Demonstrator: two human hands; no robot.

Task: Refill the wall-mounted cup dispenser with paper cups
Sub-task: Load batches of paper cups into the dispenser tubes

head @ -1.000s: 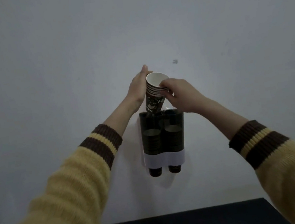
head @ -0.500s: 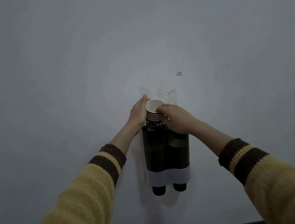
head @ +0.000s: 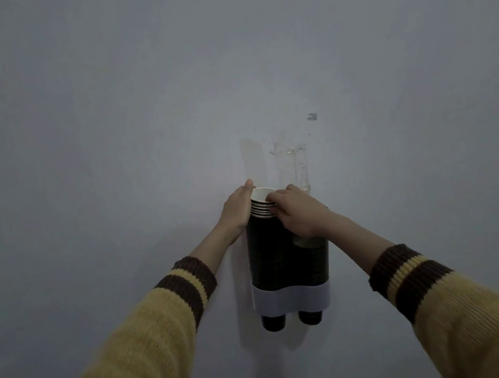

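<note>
Fingers [head: 274, 199] flank and apparently grip cup stack [head: 262, 209] atop dispenser [head: 286, 266].

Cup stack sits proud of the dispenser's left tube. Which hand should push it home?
Right hand, probably. Its fingers lie over the top rims of the cup stack, so it can press straight down. The left hand grips the stack's side above the dispenser, better for steadying.

Left hand [head: 238, 210] grips cups [head: 262, 208]; right hand [head: 300, 214] too.

Bare indoor room, plain grey wall [head: 106, 112], mounted cup dispenser [head: 282, 260]
</note>
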